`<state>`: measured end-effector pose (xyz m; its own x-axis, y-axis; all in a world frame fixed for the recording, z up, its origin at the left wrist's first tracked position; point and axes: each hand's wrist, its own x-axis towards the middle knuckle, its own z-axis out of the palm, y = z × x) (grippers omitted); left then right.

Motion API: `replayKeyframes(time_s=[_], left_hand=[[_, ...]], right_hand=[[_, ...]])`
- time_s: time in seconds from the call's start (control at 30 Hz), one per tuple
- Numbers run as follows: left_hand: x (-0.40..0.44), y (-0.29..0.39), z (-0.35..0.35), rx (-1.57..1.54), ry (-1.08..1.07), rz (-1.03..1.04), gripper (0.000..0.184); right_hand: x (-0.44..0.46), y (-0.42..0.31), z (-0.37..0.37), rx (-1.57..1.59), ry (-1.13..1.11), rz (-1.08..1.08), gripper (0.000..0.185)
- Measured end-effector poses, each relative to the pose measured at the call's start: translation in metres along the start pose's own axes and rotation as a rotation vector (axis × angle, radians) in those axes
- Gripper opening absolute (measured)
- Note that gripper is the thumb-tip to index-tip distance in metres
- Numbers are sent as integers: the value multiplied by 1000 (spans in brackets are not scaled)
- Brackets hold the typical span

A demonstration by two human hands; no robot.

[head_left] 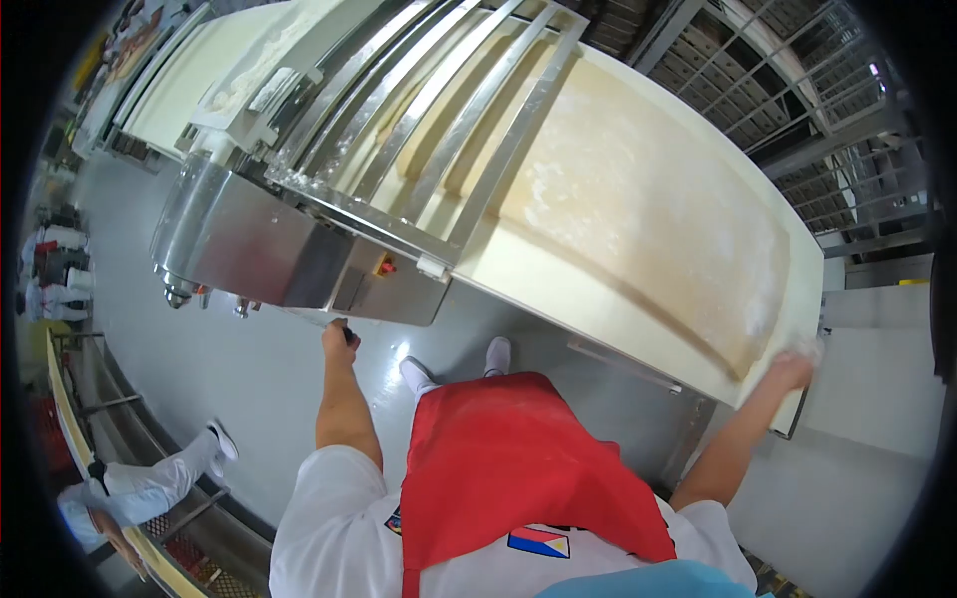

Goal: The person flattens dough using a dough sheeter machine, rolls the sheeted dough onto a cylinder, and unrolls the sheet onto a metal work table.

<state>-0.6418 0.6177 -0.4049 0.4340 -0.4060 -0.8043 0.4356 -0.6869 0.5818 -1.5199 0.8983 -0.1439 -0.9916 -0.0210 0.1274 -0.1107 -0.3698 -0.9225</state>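
My left hand (341, 340) is closed around a black handle (348, 335) below the front of a steel dough sheeter (261, 234). A wide sheet of pale dough (648, 189), dusted with flour, lies on the machine's cream conveyor belt (558, 271) and runs back under the bars of a metal guard (503, 149). At the belt's right end, close to the dough's edge, is my right hand (793, 370). It looks whitened and smeared, and its fingers cannot be made out.
A red button (388, 267) sits on the machine's front panel. Flour fills a tray (261, 75) above the rollers. Wire racks (797, 90) stand behind the belt. At lower left, a person in white trousers (164, 483) is beside a yellow-edged rail (75, 429). Grey floor (130, 259) lies between.
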Motion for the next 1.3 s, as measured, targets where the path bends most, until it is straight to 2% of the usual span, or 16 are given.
replayKeyframes(time_s=[0.1, 0.23, 0.3, 0.4, 0.5, 0.53, 0.6, 0.67, 0.7, 0.83, 0.9, 1.03, 1.1, 1.2, 1.23, 1.3], left_hand=[[2, -3, -17, -105, -171, 122, 29], [-60, 15, -49, -109, -254, 60, 49], [-52, 8, -88, -5, -197, 119, 52], [-68, 1, -136, 184, -38, 148, 63], [-79, -17, -182, 223, -44, 90, 65], [-81, -24, -199, 223, -45, 93, 65], [-81, -31, -219, 178, 7, -14, 62], [-65, -18, -235, 111, -1, 25, 61], [-56, -11, -245, 47, -2, 63, 61], [-45, 73, -226, 7, 32, 353, 63], [-28, 121, -210, 54, 18, 453, 64], [-8, 203, -175, 344, 193, 775, 74], [-1, 228, -165, 552, 414, 1153, 79], [-16, 261, -142, 534, 413, 1269, 80], [-29, 266, -135, 644, 395, 1304, 74], [-32, 257, -142, 789, 354, 1334, 69]], right_hand=[[28, -4, 38, -237, 161, -160, 17], [-85, 126, 176, -1342, -845, -801, 21], [-193, 140, 237, -961, -1132, -441, 22], [-291, 102, 255, -143, -983, 775, 27], [-254, 110, 217, 78, -913, 732, 24], [-197, 141, 191, -27, -627, 805, 22], [-87, 147, 137, -459, -775, -94, 22], [-20, 62, 140, -118, 106, 138, 33], [6, 39, 141, -55, 221, 49, 33], [-31, 68, 238, -494, -681, -1, 33], [-119, 91, 289, -541, -1249, 350, 34], [-281, 37, 339, -345, -1093, 430, 43], [-289, 10, 353, -431, -839, -221, 35], [-290, -36, 373, -102, -549, -306, 9], [-270, -7, 387, -451, -734, -485, 18], [-287, 52, 382, -977, -1106, -301, 45]])
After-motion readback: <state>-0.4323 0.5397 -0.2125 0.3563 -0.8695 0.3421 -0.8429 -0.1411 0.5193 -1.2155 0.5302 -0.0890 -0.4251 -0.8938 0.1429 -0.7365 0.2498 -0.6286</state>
